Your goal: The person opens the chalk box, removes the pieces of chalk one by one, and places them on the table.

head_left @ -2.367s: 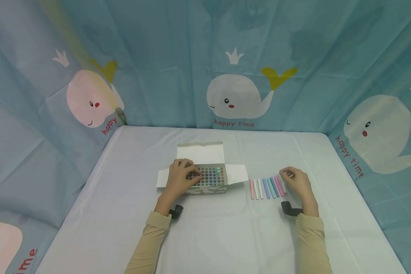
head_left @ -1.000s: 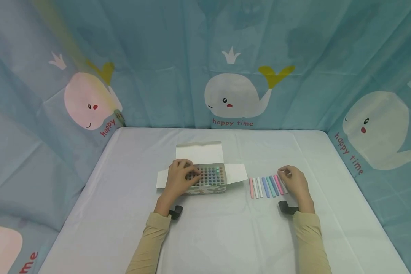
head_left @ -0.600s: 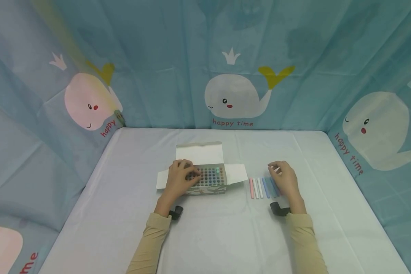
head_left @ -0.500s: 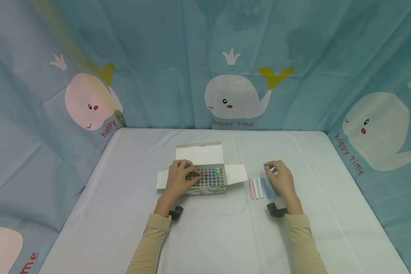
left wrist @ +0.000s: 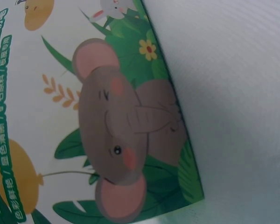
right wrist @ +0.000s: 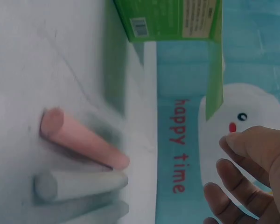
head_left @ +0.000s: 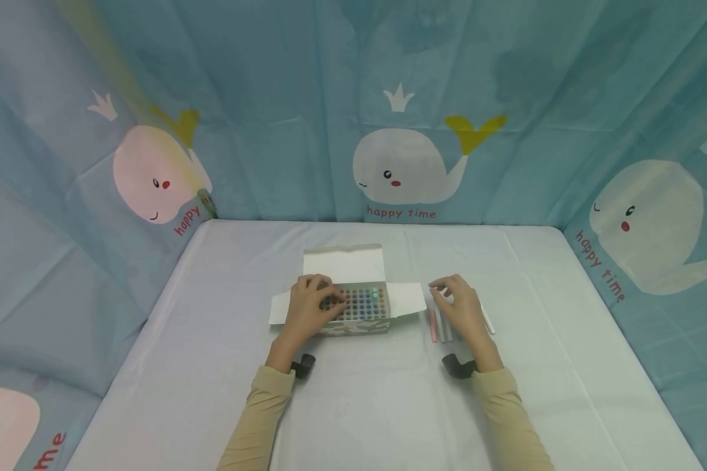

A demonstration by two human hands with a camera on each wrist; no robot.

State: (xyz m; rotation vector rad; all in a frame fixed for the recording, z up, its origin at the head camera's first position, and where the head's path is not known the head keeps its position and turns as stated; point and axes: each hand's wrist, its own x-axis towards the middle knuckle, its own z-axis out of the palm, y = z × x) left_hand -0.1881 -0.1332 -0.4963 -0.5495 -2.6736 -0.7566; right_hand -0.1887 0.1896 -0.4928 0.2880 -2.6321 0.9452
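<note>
In the head view, my left hand (head_left: pixel 310 304) rests over the left end of an opened cardboard box (head_left: pixel 362 327). Coloured round ends, upright chalks by their look, fill it in rows. The left wrist view shows only the box's printed side, with an elephant (left wrist: pixel 116 123). My right hand (head_left: pixel 456 304) hovers over a row of loose chalks, apart from them. In the right wrist view its fingers curve loosely and nothing shows between them. A salmon-pink chalk (right wrist: pixel 86 139) and white chalks (right wrist: pixel 84 185) lie below. Another pale chalk (head_left: pixel 488 320) shows right of the hand, which hides the middle chalks.
Flaps of the box spread out: a right flap (head_left: pixel 406 298), a left flap (head_left: pixel 279 307) and a raised back flap (head_left: pixel 344 263). All stands on a white-covered table (head_left: pixel 377 399). A blue curtain (head_left: pixel 283 163) with printed whales hangs behind and at both sides.
My right hand has travelled left along the chalk row, from its right end to above its left part. The left hand and the box have stayed in place.
</note>
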